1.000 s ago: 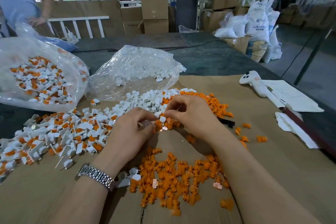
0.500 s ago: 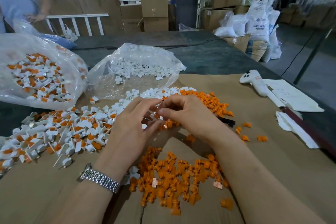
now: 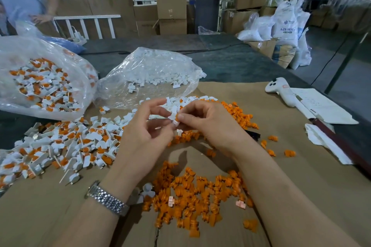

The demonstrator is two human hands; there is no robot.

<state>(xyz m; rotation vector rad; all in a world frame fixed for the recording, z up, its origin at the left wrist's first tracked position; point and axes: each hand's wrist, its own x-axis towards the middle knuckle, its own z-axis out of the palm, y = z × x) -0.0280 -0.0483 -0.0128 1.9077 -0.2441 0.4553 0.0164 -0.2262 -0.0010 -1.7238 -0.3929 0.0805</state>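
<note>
Two hands meet above the middle of the sheet. We pinch one small white plastic housing with an orange insert (image 3: pixel 174 120) between the curled fingertips of our left hand (image 3: pixel 144 136) and right hand (image 3: pixel 206 124), and our left forefinger is lifted clear. The piece hangs just above the brown cardboard sheet (image 3: pixel 291 182). Loose orange plastic plugs (image 3: pixel 190 192) lie heaped near us. A pile of assembled white-and-orange pieces (image 3: pixel 66 144) spreads to the left. Farther off sit a clear plastic bag of white parts (image 3: pixel 152 72) and, at the far left, a clear plastic bag of assembled pieces (image 3: pixel 40 80).

Blurry white piece (image 3: pixel 173 119), half behind the hands (image 3: pixel 145 140) (image 3: pixel 211 126)
</note>
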